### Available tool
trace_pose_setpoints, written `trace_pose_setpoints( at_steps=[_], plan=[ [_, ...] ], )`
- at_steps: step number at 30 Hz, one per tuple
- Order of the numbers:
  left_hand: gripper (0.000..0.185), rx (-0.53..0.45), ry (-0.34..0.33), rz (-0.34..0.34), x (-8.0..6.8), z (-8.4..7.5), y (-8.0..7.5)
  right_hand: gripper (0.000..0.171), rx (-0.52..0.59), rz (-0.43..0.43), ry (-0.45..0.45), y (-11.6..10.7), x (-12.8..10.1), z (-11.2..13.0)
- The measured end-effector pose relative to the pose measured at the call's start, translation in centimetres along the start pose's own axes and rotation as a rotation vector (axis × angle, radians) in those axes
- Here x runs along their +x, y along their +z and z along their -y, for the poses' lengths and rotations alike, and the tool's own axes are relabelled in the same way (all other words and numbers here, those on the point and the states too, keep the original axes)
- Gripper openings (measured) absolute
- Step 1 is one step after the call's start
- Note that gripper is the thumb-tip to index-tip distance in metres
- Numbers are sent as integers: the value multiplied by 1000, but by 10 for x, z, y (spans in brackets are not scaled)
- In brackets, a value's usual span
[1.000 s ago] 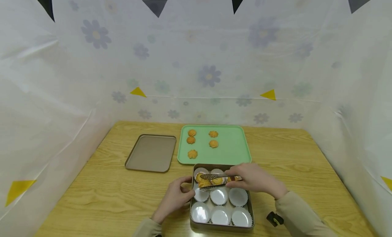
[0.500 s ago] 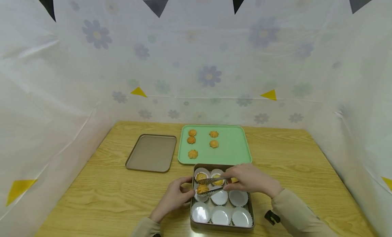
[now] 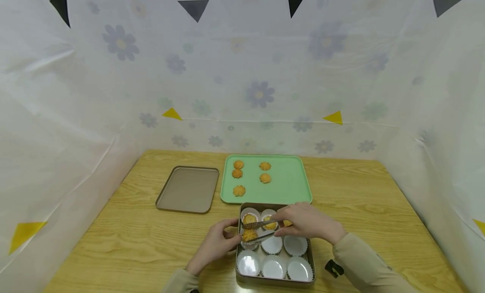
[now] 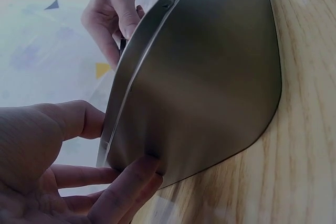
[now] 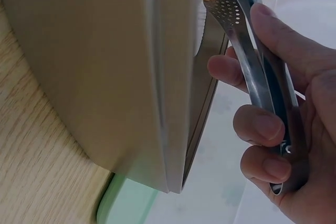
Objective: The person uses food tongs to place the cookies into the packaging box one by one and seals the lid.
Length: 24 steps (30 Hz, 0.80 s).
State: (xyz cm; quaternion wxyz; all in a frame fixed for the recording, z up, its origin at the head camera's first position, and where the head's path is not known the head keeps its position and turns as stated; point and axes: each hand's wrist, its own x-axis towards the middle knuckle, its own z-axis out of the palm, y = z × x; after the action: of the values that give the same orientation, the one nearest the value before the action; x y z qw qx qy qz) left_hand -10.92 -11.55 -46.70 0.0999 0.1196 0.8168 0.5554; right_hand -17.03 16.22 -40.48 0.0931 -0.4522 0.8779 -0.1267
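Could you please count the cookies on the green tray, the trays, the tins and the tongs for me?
Cookies on the green tray: 5
Trays: 2, the green tray and the brown tray
Tin: 1
Tongs: 1
Total: 9

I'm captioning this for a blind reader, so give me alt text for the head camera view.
A right hand holds metal tongs gripping a cookie over a tin of white paper cups, while the left hand steadies the tin. Behind lie a green tray with five cookies and a lid.
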Motion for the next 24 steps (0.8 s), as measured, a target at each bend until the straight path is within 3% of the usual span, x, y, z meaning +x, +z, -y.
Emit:
trace_pose_setpoints(
  at_steps=[16,21,24],
  plan=[
    [55,-15,-10,-2,0,-1,1,15,-14,-17,7,3,0,-3],
    [56,-17,-12,-5,0,0,1,37,83,-44,-11,2,-8,-13],
    [57,-18,-13,-10,0,2,2,47,260,-53,11,2,-14,-24]
  ],
)
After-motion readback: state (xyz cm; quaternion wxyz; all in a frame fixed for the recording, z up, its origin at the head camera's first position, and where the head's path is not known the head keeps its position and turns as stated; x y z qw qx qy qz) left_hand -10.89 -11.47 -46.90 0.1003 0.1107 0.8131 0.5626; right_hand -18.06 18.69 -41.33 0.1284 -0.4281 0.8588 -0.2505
